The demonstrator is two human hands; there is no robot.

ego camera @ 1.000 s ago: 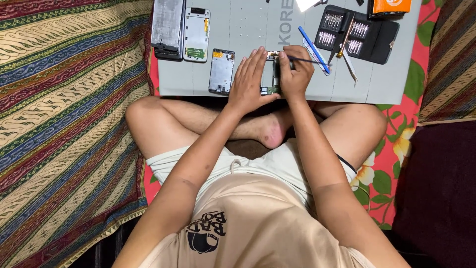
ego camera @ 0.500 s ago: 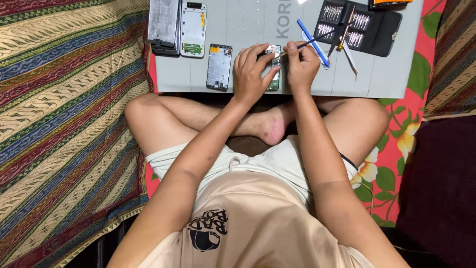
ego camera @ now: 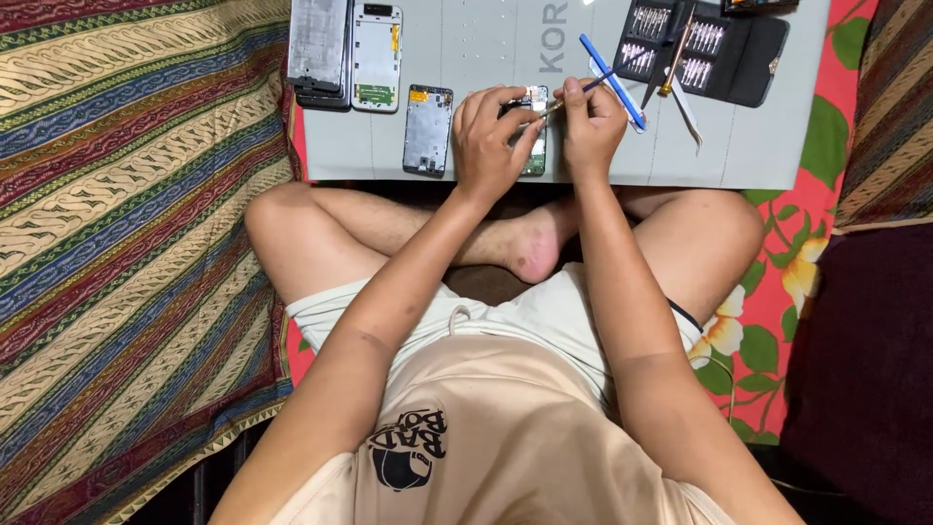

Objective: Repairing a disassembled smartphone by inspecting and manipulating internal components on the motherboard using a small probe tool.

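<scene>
Far left on the grey work-mat surface point(ego camera: 739, 156): two stacked dark phone panels point(ego camera: 319, 49), then a white phone back frame with a green board point(ego camera: 376, 56), then a bare dark rectangular mid-frame point(ego camera: 428, 129).

Our left hand point(ego camera: 491, 146) pins the opened phone body point(ego camera: 535, 126) flat near the mat's front edge. Our right hand point(ego camera: 591, 124) pinches a thin dark probe tool point(ego camera: 573, 95), tip at the phone's top end.

We judge this a fine disassembly step; the next move calls for steady, light leverage.

Right: blue plastic pry stick point(ego camera: 612, 68), black fold-out bit case point(ego camera: 705, 49). Large grey lettering printed mid-mat.
</scene>
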